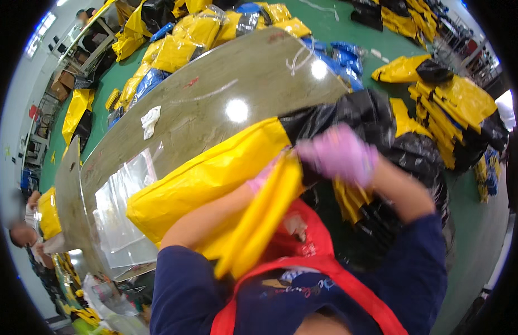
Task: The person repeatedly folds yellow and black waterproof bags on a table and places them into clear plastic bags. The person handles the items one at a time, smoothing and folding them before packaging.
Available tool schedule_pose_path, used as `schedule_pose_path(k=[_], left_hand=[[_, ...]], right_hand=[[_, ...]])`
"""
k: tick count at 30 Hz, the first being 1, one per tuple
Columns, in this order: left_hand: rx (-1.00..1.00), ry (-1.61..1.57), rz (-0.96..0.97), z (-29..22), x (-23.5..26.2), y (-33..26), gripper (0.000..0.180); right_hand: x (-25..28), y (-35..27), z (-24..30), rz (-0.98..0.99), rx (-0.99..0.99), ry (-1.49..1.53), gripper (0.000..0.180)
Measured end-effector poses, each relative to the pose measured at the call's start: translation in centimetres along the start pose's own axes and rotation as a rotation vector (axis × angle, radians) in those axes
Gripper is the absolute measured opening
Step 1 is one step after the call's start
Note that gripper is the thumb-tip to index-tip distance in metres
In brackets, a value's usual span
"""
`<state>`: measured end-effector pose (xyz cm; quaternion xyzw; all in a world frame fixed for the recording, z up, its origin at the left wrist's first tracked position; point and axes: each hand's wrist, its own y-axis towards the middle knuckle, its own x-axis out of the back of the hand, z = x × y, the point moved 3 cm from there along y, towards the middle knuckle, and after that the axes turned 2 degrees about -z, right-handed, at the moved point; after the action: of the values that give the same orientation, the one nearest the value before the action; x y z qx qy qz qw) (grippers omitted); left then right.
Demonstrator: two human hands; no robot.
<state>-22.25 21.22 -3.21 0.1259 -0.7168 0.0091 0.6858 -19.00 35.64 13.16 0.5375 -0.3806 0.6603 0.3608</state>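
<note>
A long yellow and black glossy plastic piece, looking like a bag [214, 173], lies across the table in front of me, its yellow end to the left and black end to the right. A narrow yellow strip [259, 218] hangs blurred from between my hands, over my left forearm. My right hand [340, 155], in a pink glove, is closed like a fist at the strip's upper end, smeared by motion. In a pink glove too, my left hand [263, 176] lies on the yellow piece, its fingers mostly hidden behind the strip.
The shiny table [181, 114] carries clear plastic sheets [125, 201] and a crumpled white scrap [150, 121]. Yellow and blue packages [183, 44] are heaped beyond it. Black and yellow pieces [454, 106] pile up at the right. Another person [33, 237] is at the far left.
</note>
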Motion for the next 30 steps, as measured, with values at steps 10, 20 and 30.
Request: schedule_pose_path(k=[10,20,30], left_hand=[[0.857,0.252,-0.046,5.0,13.0,-29.9,0.047],[1.653,-0.442,-0.572,0.3,6.2,-40.2,0.038],[0.676,0.502,-0.506,-1.3,10.7,-16.0,0.043]], right_hand=[[-7.8,11.2,-11.4,0.473,-0.203,0.369,0.048],[-7.8,10.0,-10.3,0.343,-0.277,0.379,0.055],[-7.5,10.8,-8.3,0.462,-0.326,0.064,0.065]])
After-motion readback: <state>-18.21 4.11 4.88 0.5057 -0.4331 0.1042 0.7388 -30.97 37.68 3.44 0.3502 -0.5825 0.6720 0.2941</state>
